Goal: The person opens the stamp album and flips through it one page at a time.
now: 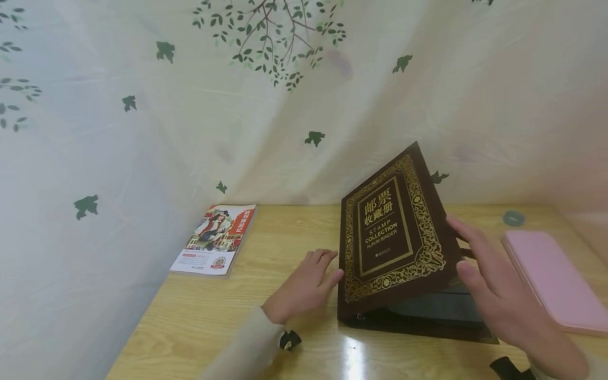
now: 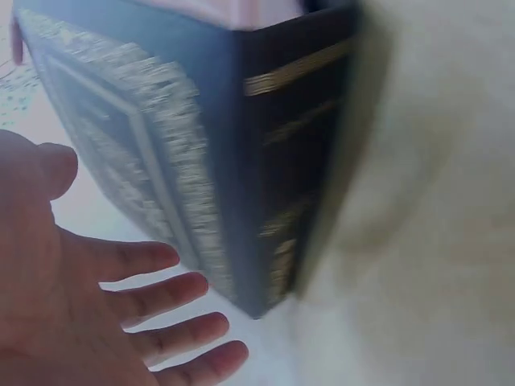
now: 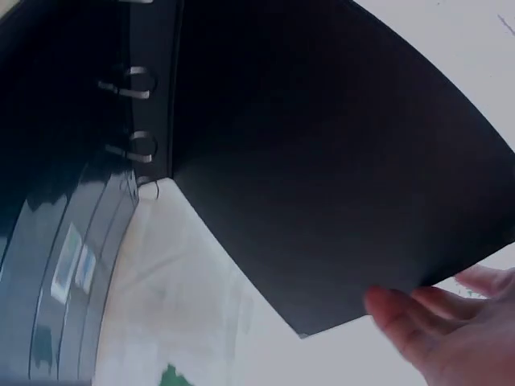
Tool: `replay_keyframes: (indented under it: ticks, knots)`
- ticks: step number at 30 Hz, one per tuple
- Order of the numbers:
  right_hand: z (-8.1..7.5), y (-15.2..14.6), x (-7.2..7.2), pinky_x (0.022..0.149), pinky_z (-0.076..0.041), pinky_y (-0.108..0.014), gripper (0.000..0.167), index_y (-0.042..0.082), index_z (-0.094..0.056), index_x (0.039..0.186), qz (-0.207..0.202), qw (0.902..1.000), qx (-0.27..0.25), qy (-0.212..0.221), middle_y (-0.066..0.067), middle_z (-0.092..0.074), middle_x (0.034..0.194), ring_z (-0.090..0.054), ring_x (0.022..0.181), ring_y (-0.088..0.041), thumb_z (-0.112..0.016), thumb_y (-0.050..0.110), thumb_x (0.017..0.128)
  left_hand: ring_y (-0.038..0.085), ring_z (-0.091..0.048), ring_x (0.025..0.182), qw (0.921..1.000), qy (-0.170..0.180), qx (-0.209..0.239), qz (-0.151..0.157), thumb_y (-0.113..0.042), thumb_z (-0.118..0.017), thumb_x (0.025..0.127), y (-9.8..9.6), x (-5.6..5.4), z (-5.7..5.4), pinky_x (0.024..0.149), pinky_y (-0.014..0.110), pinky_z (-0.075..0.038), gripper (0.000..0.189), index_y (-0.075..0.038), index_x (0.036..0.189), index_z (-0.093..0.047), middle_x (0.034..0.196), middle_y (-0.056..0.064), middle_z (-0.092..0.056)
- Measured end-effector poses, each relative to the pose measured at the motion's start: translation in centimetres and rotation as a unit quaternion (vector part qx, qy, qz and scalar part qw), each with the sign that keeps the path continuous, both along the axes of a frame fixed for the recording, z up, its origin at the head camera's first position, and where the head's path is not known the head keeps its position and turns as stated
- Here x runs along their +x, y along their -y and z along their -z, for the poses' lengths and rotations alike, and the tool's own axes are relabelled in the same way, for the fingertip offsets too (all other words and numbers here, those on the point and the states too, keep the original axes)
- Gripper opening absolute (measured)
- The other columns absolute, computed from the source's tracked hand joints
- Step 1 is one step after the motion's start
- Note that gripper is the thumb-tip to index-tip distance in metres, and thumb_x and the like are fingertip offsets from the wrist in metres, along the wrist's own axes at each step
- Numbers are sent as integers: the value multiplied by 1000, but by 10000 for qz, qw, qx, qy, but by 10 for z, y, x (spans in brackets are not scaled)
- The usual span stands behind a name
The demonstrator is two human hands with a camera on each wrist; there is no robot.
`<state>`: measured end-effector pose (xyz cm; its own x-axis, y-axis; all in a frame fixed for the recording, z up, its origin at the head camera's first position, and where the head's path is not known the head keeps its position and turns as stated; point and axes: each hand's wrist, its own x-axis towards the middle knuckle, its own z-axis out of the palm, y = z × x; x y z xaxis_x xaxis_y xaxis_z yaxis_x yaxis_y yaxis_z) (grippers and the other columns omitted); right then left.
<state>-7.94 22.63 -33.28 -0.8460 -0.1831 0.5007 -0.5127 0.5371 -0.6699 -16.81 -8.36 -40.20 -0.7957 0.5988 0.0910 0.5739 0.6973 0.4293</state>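
A dark brown stamp album binder (image 1: 380, 235) with gold ornament lies on the wooden table, its front cover raised at a slant. My right hand (image 1: 503, 301) pinches the cover's free edge. In the right wrist view, the thumb of that hand (image 3: 451, 330) is on the black inner cover (image 3: 322, 177). Metal rings (image 3: 142, 146) and dark glossy pages (image 3: 72, 273) show inside the binder. My left hand (image 1: 304, 282) is beside the spine; in the left wrist view its fingers (image 2: 161, 293) are extended and spread near the spine (image 2: 294, 153), holding nothing.
To the left lies a colourful printed booklet (image 1: 214, 243). A pink rectangular case (image 1: 556, 279) is at the right, with a small bluish-green disc (image 1: 514, 218) behind it. A leaf-patterned curtain (image 1: 266, 137) hangs along the table's back and left.
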Motion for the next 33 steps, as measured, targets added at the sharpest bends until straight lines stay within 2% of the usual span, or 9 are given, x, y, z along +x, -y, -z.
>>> replay_keyframes:
  ticks: [4,8,13,17,19,22,26,30,33]
  knots:
    - [0,12,-7,106,-14,-22,50,9,-26,150,-639,9958,-470,-450,-13,-25,152,-20,139,-21,-30,28,104,21,-32,131,9984,-245,514,-5,-42,-31,103,2,0,-26,106,37,-29,55,-4,143,-37,142,9,-37]
    - [0,23,-13,107,-10,-25,56,3,-26,149,-1059,9895,-731,-661,-18,-21,153,-15,141,-27,-25,37,104,18,-28,134,9921,-583,1093,199,-39,-32,103,0,3,-53,106,37,-28,52,-8,145,-34,145,7,-32]
    - [-1,42,-17,107,-12,-23,61,6,-19,151,-1428,9848,-807,-565,-16,-17,154,-16,140,-26,-22,43,103,16,-25,135,9775,-1153,1603,747,-42,-27,103,-8,9,-81,107,36,-26,54,-13,148,-29,148,4,-29]
    - [3,56,-19,106,-15,-18,63,8,-8,153,-1728,9833,-423,-396,-13,-12,156,-17,140,-25,-17,46,103,18,-23,136,9618,-1533,1870,1280,-45,-21,103,-18,16,-97,108,36,-24,58,-11,150,-25,149,6,-27]
    - [7,63,-20,106,-15,-18,63,10,-4,153,-1869,9818,-200,-261,-10,-9,157,-17,140,-25,-15,46,103,19,-23,135,9544,-1692,1967,1476,-47,-19,102,-23,19,-103,107,37,-24,60,-10,150,-25,150,7,-26]
    - [9,75,-22,106,-22,-24,63,9,-4,153,-2229,9746,-34,-203,-9,-11,157,-27,137,-25,-14,46,103,19,-24,134,9493,-1872,1965,1585,-49,-15,102,-25,24,-109,106,38,-26,62,-11,150,-26,151,6,-23]
    - [14,85,-23,103,-31,-29,62,6,-8,152,-2532,9668,124,-325,-10,-15,156,-34,133,-26,-18,43,104,20,-25,134,9499,-2045,1845,1476,-53,-11,100,-20,30,-113,105,39,-28,66,-13,148,-33,152,4,-21]
    - [20,87,-23,105,-27,-28,61,6,-12,152,-2500,9673,285,-331,-9,-16,156,-32,134,-28,-20,42,104,21,-26,133,9508,-2143,1803,1326,-54,-10,99,-10,30,-113,104,40,-29,67,-14,142,-42,152,4,-23]
    - [24,86,-23,103,-32,-36,60,7,-16,152,-2402,9694,407,-310,-9,-20,155,-37,132,-28,-23,42,103,23,-29,131,9511,-2176,1830,1205,-53,-12,100,2,30,-113,101,42,-32,64,-15,140,-45,151,4,-26]
